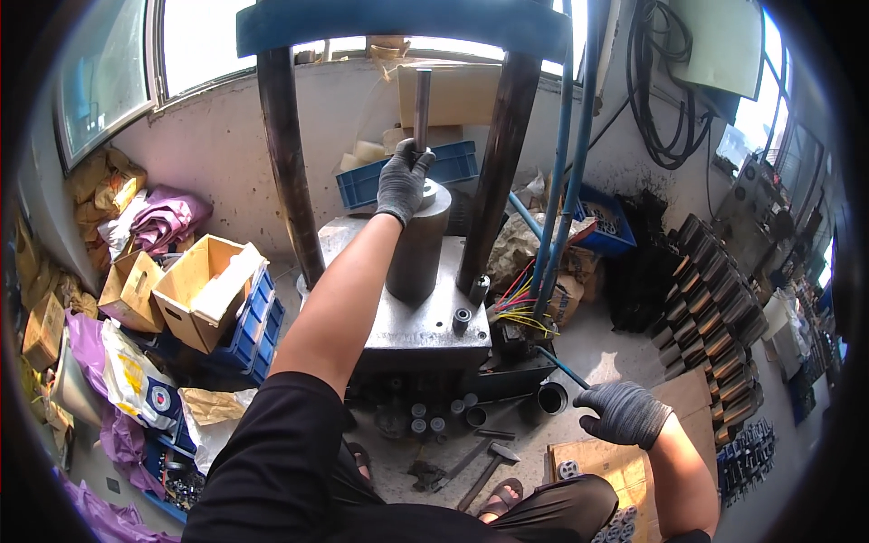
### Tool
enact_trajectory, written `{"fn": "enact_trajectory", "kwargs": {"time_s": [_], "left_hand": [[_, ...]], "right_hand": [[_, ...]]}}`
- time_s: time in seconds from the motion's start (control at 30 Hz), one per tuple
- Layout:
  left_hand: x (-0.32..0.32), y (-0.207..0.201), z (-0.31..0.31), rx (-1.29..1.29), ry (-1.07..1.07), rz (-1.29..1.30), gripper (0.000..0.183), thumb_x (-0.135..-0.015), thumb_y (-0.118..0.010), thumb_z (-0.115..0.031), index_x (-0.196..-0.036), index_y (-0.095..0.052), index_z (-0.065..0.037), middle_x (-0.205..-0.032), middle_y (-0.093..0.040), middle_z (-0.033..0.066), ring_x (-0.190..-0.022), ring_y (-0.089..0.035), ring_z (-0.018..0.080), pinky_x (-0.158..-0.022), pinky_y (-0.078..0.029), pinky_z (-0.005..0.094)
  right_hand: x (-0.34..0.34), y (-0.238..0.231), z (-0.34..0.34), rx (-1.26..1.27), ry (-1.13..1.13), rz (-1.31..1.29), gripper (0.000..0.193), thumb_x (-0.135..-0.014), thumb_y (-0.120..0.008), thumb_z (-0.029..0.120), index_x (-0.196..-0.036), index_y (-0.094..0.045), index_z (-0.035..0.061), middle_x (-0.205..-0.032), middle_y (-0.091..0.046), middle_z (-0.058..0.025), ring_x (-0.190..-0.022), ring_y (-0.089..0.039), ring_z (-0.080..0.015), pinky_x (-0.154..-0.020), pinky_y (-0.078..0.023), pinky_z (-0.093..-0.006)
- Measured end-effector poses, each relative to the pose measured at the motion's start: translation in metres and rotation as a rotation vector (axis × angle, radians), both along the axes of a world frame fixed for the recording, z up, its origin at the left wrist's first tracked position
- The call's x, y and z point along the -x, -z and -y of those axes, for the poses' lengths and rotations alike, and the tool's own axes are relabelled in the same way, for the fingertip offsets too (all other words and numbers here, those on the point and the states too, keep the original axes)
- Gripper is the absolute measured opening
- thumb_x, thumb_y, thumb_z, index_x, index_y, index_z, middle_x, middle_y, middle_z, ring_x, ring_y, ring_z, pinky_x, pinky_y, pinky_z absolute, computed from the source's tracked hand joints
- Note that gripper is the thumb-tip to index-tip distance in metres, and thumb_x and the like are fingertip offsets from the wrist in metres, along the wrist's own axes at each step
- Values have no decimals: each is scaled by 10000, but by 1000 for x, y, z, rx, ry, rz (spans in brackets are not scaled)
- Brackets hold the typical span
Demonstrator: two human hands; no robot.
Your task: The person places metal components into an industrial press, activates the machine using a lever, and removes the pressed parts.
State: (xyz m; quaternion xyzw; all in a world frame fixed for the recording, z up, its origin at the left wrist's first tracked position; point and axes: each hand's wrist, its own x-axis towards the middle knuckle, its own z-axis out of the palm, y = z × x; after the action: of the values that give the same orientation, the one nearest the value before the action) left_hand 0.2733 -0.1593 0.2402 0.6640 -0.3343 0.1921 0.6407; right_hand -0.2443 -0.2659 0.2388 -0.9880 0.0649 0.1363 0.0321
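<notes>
My left hand [401, 185], in a grey knit glove, is closed around the lower part of an upright metal rod [422, 104]. The rod stands above a thick dark metal cylinder [418, 258], which rests upright on the steel bed [434, 330] of a press. The press's blue crossbeam [398, 29] spans overhead between two dark columns. Low on the right, my right hand [625, 414], gloved too, is closed on the end of a thin blue lever [563, 366]. A small metal bushing [463, 319] sits at the bed's front right corner.
Wooden boxes [204, 290] on blue crates stand at left. A hammer [489, 472], short metal pieces and a black ring [551, 398] lie on the floor in front. Colored wires [523, 303] and blue hoses run beside the press. Stacked metal tubes [715, 308] are at right.
</notes>
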Motion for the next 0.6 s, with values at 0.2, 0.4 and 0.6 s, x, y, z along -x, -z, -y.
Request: {"fn": "enact_trajectory", "kwargs": {"time_s": [0.2,0.4,0.6], "left_hand": [[-11,0,-1,-36,-5,-11,312,-995,-754,-264,-1246,-632,-125,-967,-762,100,-848,-707,243,-811,-561,377],[-4,0,2,-70,-31,0,392,-946,-785,-219,-1276,-587,-151,-1022,-766,111,-945,-741,295,-871,-576,416],[-10,6,5,-4,-30,77,454,-963,-724,-26,-1371,-558,-131,-1029,-749,95,-828,-708,166,-704,-613,320]], "right_hand": [[5,24,-34,33,66,-299,635,-943,-564,683,-1041,-734,80,-960,-752,-194,-944,-738,-392,-850,-586,-491],[43,76,-59,-23,191,-260,772,-934,-550,755,-962,-715,1,-951,-741,-219,-938,-729,-401,-854,-573,-496],[51,86,-73,-61,368,29,508,-926,-675,555,-766,-720,75,-771,-691,-187,-784,-699,-408,-737,-557,-503]]}}
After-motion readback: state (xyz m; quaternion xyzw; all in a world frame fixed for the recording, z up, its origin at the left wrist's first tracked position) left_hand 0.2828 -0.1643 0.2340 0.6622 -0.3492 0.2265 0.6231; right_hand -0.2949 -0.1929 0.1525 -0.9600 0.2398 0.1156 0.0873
